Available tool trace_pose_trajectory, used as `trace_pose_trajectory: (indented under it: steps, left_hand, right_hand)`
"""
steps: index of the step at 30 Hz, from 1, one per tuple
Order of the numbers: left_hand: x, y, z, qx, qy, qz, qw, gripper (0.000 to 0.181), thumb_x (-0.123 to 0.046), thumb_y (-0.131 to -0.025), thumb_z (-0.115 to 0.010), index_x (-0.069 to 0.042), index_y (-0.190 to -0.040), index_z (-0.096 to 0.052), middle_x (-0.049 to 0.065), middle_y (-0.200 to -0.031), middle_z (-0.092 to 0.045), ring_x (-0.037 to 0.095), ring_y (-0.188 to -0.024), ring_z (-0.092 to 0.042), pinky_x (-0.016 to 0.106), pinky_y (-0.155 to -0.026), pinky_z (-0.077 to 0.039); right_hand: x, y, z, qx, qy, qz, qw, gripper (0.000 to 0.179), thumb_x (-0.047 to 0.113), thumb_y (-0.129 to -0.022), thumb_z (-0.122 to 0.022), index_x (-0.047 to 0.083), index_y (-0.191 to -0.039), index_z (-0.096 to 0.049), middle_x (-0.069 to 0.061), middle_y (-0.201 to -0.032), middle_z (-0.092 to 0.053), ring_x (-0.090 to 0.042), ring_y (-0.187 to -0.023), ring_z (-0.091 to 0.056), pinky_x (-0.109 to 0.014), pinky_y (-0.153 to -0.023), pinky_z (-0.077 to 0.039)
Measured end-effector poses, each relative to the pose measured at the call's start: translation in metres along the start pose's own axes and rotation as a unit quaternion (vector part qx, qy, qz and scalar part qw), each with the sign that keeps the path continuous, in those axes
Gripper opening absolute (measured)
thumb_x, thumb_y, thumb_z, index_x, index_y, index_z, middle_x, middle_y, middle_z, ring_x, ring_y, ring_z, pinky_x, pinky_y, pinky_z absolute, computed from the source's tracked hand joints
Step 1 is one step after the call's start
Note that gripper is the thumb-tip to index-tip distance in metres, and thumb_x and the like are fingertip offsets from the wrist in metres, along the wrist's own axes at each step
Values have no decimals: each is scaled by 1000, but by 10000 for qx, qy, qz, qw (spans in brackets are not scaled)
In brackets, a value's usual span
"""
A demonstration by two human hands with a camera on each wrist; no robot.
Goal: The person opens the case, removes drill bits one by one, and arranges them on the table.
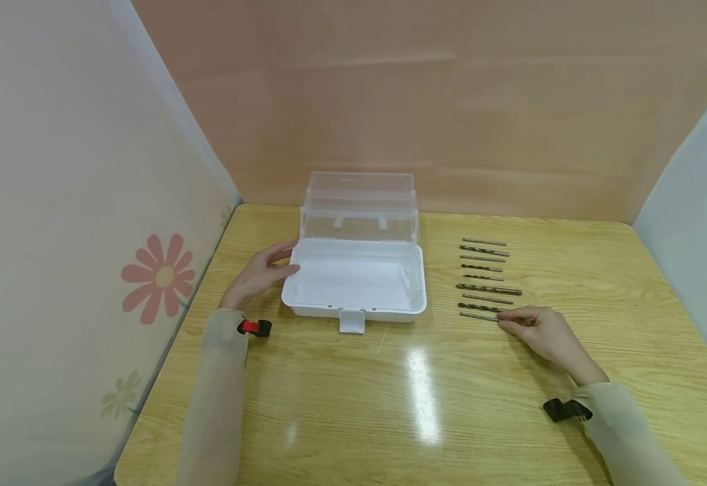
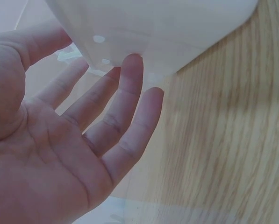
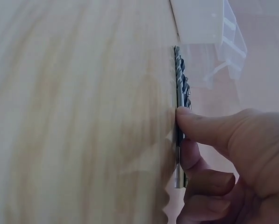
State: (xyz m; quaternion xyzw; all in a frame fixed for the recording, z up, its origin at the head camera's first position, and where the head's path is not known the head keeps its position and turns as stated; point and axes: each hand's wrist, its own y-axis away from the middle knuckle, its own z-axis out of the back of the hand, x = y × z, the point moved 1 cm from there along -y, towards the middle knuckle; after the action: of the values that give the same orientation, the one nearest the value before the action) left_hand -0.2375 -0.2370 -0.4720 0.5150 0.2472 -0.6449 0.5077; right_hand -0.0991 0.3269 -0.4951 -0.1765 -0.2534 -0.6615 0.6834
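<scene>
A white plastic toolbox (image 1: 353,277) stands on the table with its clear lid (image 1: 359,202) raised at the back. My left hand (image 1: 264,271) is at its left side, thumb at the rim and loosely spread fingers (image 2: 131,77) against the outer wall (image 2: 167,32). To the right of the box lie several metal drill bits (image 1: 489,289) in a column, roughly parallel and of varied thickness. At the nearest of them my right hand (image 1: 544,332) pinches the shank end of a thin drill bit (image 1: 477,316) between thumb (image 3: 195,120) and index finger, close to the tabletop.
The wooden table (image 1: 341,398) runs back to a tan backdrop (image 1: 390,101). A pale wall covering with flower prints (image 1: 165,277) borders the left side, and a white one (image 1: 699,175) the right. On the box's front hangs an unfastened latch (image 1: 351,322).
</scene>
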Motion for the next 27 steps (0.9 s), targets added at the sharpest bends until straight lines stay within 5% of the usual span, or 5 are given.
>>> trace_pose_trajectory:
  steps: [11,17,22,25,27]
  left_hand:
    - [-3,-1,-1,9,-117,-23,9999,70,-36,-105,-70,-30,-167,-38,17,-172,-34,44,-155,-40,61,-120,-43]
    - [-12,4,-1,-139,-984,-270,9947,66,-41,-108,-63,-25,-167,-39,18,-169,-40,46,-143,-52,60,-113,-50]
    - [-27,26,-9,-417,-2213,-134,9742,69,-50,-109,-57,-23,-169,-35,14,-168,-45,42,-131,-63,59,-106,-54]
    - [-40,38,-15,-703,-2885,-167,9547,69,-49,-110,-55,-22,-169,-33,13,-170,-42,43,-142,-56,63,-111,-49]
    - [-48,45,-18,-946,-3296,-359,9387,68,-46,-111,-54,-18,-169,-33,17,-171,-39,46,-150,-45,68,-116,-43]
  right_hand:
    - [3,5,9,-214,-131,-11,9997,37,36,-106,-68,6,-126,-79,-4,-76,-71,-8,-60,-48,-27,-52,-40]
    - [10,12,36,-543,-9,180,9984,43,33,-115,-48,0,-130,-70,-11,-90,-73,-6,-68,-56,-28,-54,-42]
    - [27,26,57,-1265,301,155,9914,43,33,-116,-43,2,-133,-67,-21,-110,-74,-23,-80,-67,-33,-59,-48]
    - [40,32,63,-1727,432,148,9839,47,33,-114,-47,2,-146,-61,-28,-135,-68,-46,-103,-68,-54,-77,-56]
    - [49,33,65,-1859,508,266,9809,54,35,-113,-52,1,-155,-53,-33,-152,-55,-59,-123,-57,-70,-95,-48]
